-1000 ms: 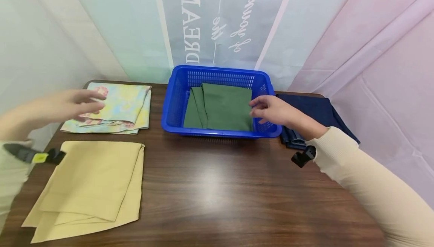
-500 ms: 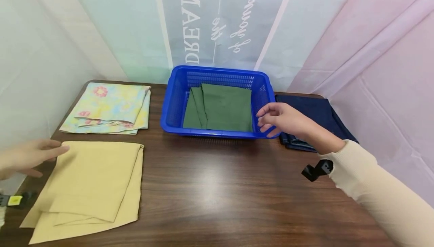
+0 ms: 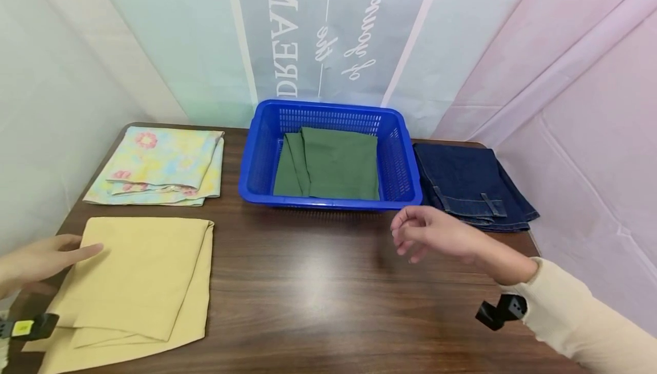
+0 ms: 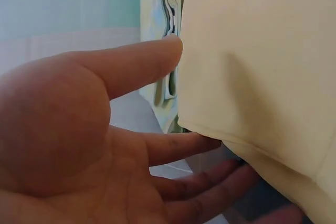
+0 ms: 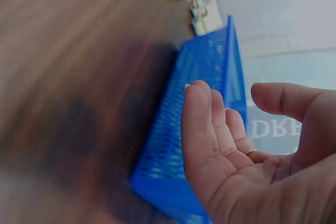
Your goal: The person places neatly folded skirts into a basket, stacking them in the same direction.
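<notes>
Pick-up of the folded yellow cloth (image 3: 138,277) on the counter (image 3: 308,283) seemed in hand: its left edge was met by the widely spread left grip (image 3: 41,260); a pinch seemed needed. Nothing was held by the relaxed right grip (image 3: 438,230).

The pale yellow cloth (image 3: 138,277) lies flat, folded in uneven layers, toward the desk's (image 3: 308,288) front left corner, its lower layer showing along the right and front sides, the left hand (image 3: 41,261) at its left edge. Near the middle of the back edge, the blue perforated basket (image 3: 328,203) stands upright, a folded green cloth (image 3: 341,163) inside and the right hand (image 3: 438,234) near its front right corner.
</notes>
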A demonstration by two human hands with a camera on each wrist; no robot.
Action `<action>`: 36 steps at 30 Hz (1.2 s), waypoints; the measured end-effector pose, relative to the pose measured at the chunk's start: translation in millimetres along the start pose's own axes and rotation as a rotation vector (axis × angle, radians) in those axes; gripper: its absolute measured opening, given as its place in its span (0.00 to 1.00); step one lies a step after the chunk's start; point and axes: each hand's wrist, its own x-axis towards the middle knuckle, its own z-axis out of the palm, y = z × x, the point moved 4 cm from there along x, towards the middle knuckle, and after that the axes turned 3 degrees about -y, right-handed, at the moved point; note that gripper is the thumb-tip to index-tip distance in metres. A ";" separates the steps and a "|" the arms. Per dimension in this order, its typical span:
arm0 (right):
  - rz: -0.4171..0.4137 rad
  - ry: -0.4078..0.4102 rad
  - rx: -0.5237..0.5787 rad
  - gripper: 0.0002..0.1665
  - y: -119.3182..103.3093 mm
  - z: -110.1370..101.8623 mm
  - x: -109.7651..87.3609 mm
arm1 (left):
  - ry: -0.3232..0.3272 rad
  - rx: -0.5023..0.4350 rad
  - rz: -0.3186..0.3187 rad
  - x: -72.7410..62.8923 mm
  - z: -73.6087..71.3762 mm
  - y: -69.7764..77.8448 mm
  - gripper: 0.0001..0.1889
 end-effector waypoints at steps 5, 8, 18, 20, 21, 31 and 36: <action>0.040 -0.042 0.090 0.16 24.2 18.8 -1.8 | -0.021 -0.171 0.018 5.0 5.7 0.1 0.51; 0.065 -0.054 0.131 0.18 35.3 28.5 -0.3 | -0.008 -0.193 0.054 8.0 8.4 1.3 0.49; 0.119 -0.078 0.190 0.22 48.1 43.8 3.6 | -0.035 -0.251 0.109 6.1 34.8 29.9 0.46; 0.116 -0.084 0.188 0.22 48.2 45.8 4.6 | -0.050 -0.318 0.120 6.8 39.8 41.8 0.46; 0.115 -0.087 0.187 0.22 48.3 46.9 5.1 | -0.058 -0.352 0.126 7.2 42.1 47.8 0.45; 0.124 -0.108 0.191 0.23 53.1 52.2 10.6 | -0.086 -0.531 0.198 11.3 64.7 95.0 0.41; 0.117 -0.105 0.204 0.22 54.7 56.0 13.5 | -0.094 -0.575 0.232 13.1 74.6 114.7 0.41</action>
